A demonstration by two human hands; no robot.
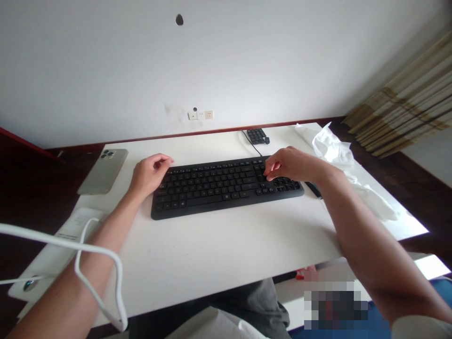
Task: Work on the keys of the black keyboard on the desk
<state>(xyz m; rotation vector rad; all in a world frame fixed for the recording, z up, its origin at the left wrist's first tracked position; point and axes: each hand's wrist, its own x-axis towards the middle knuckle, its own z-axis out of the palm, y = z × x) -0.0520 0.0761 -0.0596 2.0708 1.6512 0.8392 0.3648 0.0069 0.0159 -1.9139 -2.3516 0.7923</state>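
A black full-size keyboard (212, 186) lies on the white table, slightly askew. My left hand (150, 174) is at its upper left corner, thumb and forefinger closed together. Whatever these fingertips may hold is too small to make out. My right hand (287, 165) bends over the right part of the keyboard, its thumb and fingers pinched close above the keys left of the number pad. I cannot make out what is between them. The number pad keys (285, 183) show bright, glossy outlines. A black cable (251, 142) runs back from the keyboard's top edge.
Near the wall lies a small black keypad-like piece (256, 136) with a plug beside it. A phone (106, 172) and a white box (67, 245) are at left, with a white cable (118, 282) looping over my left forearm. Crumpled white wrapping (332, 146) and a dark pen-like object (313, 189) are at right.
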